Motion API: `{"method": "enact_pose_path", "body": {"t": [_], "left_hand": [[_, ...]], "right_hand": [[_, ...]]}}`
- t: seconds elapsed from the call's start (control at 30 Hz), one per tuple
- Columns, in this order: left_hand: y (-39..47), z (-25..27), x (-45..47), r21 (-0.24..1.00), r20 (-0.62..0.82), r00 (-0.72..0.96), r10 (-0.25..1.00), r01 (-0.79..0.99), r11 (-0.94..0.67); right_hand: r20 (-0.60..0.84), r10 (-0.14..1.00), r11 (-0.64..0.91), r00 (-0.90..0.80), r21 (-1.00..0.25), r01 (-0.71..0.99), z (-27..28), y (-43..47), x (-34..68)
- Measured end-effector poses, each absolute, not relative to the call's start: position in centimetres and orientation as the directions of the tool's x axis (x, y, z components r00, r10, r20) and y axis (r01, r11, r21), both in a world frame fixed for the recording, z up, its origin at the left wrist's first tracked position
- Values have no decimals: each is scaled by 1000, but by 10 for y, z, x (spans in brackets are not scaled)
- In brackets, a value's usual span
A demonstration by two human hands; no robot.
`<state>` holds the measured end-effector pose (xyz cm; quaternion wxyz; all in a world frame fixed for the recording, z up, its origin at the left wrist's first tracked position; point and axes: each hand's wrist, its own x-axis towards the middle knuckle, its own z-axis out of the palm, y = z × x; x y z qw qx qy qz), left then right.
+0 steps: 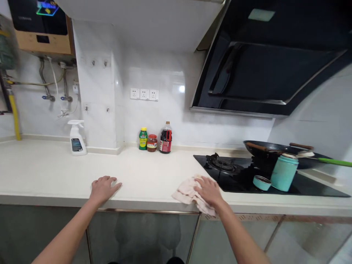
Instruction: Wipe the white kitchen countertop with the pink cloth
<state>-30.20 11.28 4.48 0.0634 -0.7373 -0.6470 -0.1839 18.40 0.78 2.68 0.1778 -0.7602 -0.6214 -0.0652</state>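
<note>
My left hand (pixel 103 190) rests on the white countertop (pixel 132 183) near its front edge, fingers spread and holding nothing. Under my right hand (pixel 209 190) is a pale pink cloth (pixel 187 190), gripped and pressed to the counter just left of the stove. Part of the cloth hangs over the front edge. My right fingertips are partly lost in its folds.
A white spray bottle (pixel 77 139) stands at the back left. By the wall are a green bottle (pixel 143 139), a jar (pixel 151 143) and a dark sauce bottle (pixel 165 139). The black stove (pixel 244 179) bears a wok (pixel 271 146), a turquoise container (pixel 284 173) and its lid (pixel 261 183).
</note>
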Motion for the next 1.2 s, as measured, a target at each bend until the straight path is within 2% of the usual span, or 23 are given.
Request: {"method": "enact_pose_path", "body": {"t": [0.17, 0.27, 0.47, 0.6, 0.73, 0.9, 1.0, 1.2], "left_hand": [[110, 46, -298, 162, 353, 97, 931, 973, -163], [108, 46, -294, 161, 355, 99, 930, 973, -165], [104, 46, -293, 161, 396, 118, 911, 968, -195], [105, 45, -296, 150, 413, 116, 903, 970, -193], [108, 46, -300, 151, 409, 119, 905, 969, -196], [113, 49, -303, 165, 385, 124, 915, 966, -201], [116, 49, -303, 178, 357, 121, 926, 965, -195], [118, 50, -303, 180, 346, 126, 930, 964, -197]], "right_hand": [[408, 808, -382, 425, -188, 905, 27, -11, 212], [376, 833, -367, 407, -176, 913, 24, -7, 183], [325, 943, -33, 73, -126, 992, 18, 12, 48], [418, 884, 267, -209, -83, 960, 15, 20, -46], [492, 829, 336, -266, -57, 940, 12, 24, -80], [529, 749, 445, -398, 44, 895, 6, 14, -28], [545, 759, 395, -356, 50, 917, 2, 0, 29], [558, 820, 135, -126, 25, 991, -15, -43, 161]]}}
